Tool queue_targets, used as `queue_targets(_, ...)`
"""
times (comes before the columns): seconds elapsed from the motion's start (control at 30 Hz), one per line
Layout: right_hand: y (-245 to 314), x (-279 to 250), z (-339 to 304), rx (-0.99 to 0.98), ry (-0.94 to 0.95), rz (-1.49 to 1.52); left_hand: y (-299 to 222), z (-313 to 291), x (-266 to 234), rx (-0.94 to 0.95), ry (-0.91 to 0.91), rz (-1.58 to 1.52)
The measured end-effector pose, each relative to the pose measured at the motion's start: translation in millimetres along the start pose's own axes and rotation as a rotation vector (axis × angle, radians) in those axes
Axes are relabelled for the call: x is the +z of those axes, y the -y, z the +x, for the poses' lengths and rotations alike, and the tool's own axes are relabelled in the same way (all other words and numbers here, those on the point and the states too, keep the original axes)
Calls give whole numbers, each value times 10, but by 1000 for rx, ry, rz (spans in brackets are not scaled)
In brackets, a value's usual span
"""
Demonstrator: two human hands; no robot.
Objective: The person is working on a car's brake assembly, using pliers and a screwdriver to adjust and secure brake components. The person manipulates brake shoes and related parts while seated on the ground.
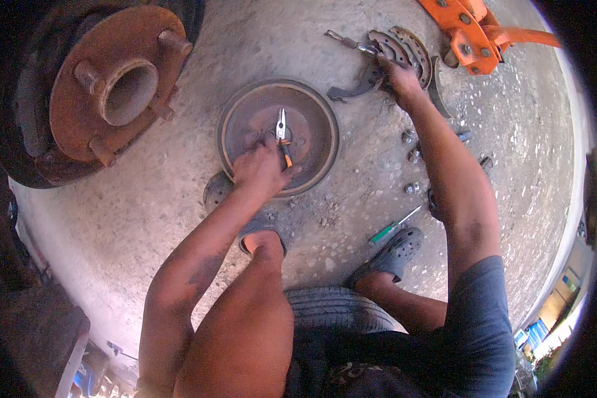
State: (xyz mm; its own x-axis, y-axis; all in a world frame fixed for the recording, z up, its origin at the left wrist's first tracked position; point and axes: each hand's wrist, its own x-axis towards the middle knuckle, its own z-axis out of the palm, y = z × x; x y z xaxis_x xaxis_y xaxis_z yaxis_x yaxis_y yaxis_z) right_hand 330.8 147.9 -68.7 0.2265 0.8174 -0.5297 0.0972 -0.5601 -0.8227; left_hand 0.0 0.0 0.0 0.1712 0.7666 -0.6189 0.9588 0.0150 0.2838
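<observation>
My left hand [262, 169] grips a pair of orange-handled pliers [282, 132], their jaws pointing up over the middle of a rusty brake drum [245, 119] lying on the concrete. My right hand [399, 78] reaches to the far side and closes on a set of curved brake shoes [404, 45] with a spring and lever attached. The drum lies between my two hands, just beyond my left foot.
A rusty wheel hub [116, 83] with studs stands at the upper left. An orange jack stand [474, 30] sits at the top right. Several lug nuts [412, 156], a green-handled screwdriver [393, 227] and a small round cap [215, 191] lie on the concrete. I sit on a tyre [335, 308].
</observation>
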Motion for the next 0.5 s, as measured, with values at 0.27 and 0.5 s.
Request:
queue_targets(0.27,86,75,-39,-36,-205,-427,52,52,125,223,-342,362)
queue_targets(0.5,133,118,30,-187,-248,-1061,-142,118,242,395,84,216)
